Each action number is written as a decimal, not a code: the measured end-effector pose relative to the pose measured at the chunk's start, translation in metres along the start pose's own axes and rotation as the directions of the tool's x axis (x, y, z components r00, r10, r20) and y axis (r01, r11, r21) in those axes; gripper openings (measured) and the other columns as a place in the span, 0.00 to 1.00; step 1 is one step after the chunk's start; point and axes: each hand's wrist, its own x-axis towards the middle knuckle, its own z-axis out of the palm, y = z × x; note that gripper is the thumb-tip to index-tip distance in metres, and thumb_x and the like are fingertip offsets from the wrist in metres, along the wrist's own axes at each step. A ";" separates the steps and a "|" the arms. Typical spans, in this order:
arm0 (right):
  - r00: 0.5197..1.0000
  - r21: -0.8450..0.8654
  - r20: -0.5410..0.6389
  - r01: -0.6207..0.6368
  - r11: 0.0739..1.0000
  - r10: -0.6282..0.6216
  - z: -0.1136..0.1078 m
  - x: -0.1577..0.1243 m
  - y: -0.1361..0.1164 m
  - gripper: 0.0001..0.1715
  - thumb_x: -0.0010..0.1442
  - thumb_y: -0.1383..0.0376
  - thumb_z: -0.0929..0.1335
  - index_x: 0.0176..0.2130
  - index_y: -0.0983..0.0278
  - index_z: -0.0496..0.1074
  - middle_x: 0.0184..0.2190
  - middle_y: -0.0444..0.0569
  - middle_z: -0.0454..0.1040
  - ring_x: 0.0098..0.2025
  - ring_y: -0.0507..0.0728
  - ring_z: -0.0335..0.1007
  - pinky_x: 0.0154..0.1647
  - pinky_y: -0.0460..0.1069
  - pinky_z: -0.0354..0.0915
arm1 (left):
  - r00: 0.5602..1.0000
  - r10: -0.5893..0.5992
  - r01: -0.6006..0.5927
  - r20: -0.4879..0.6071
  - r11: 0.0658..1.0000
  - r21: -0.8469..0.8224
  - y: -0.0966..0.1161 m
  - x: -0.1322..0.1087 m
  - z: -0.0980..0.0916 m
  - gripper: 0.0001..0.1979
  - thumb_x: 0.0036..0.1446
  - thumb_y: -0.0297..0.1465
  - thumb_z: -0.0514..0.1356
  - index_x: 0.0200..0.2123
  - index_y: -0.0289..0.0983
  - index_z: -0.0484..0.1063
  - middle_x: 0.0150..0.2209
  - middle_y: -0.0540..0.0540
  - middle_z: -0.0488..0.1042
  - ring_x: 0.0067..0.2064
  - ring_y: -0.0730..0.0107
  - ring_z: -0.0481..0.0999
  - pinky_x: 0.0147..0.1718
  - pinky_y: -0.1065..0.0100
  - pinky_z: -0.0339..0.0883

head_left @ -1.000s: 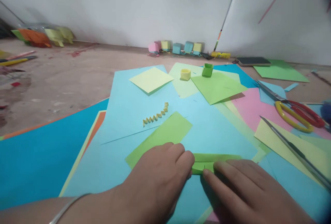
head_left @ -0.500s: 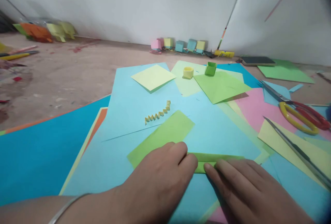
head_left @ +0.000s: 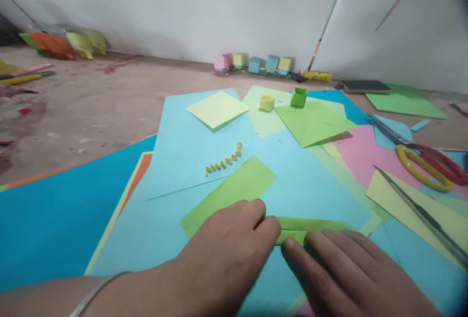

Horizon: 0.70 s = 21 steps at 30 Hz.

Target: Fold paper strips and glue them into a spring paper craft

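A green paper (head_left: 309, 223), folded into a narrow strip, lies crosswise in front of me on a large light blue sheet (head_left: 153, 239). My left hand (head_left: 234, 239) is closed, with curled fingers on the strip's left end. Over the right part of the strip, my right hand (head_left: 351, 263) presses down with bent fingers, its thumb at the near edge. Part of the strip is hidden under both hands. A flat green paper piece (head_left: 234, 185) lies just beyond my left hand. Farther out is a small yellow zigzag-folded paper strip (head_left: 224, 162).
Red-and-yellow scissors (head_left: 424, 163) and a pointed metal blade (head_left: 420, 209) lie at the right. Small yellow (head_left: 266, 103) and green paper boxes (head_left: 299, 98) stand at the back. A phone (head_left: 365, 86), a glue stick (head_left: 318, 76) and several paper cubes (head_left: 271, 64) are by the wall.
My right thumb has slid slightly left and down along the strip's near edge, and the right fingers have dipped a little. My left hand has barely moved.
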 end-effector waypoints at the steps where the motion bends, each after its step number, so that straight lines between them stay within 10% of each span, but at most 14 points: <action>1: 1.000 0.002 -0.005 0.005 1.000 -0.005 0.000 0.001 0.000 0.17 0.65 0.71 0.60 0.49 0.65 0.72 0.37 0.51 0.77 0.36 0.58 0.72 0.35 0.55 0.65 | 1.000 0.006 -0.006 -0.003 1.000 -0.007 0.000 0.000 0.001 0.10 0.55 0.19 0.50 0.29 0.38 0.64 0.29 0.50 0.65 0.27 0.69 0.60 0.24 0.68 0.53; 21: 1.000 0.030 -0.005 -0.029 0.999 0.029 0.000 0.004 -0.003 0.14 0.65 0.72 0.61 0.46 0.68 0.73 0.34 0.48 0.77 0.36 0.57 0.71 0.34 0.53 0.63 | 0.994 0.043 -0.050 0.096 0.996 0.073 0.001 0.001 -0.018 0.10 0.56 0.19 0.53 0.26 0.39 0.65 0.28 0.49 0.66 0.26 0.67 0.61 0.24 0.67 0.51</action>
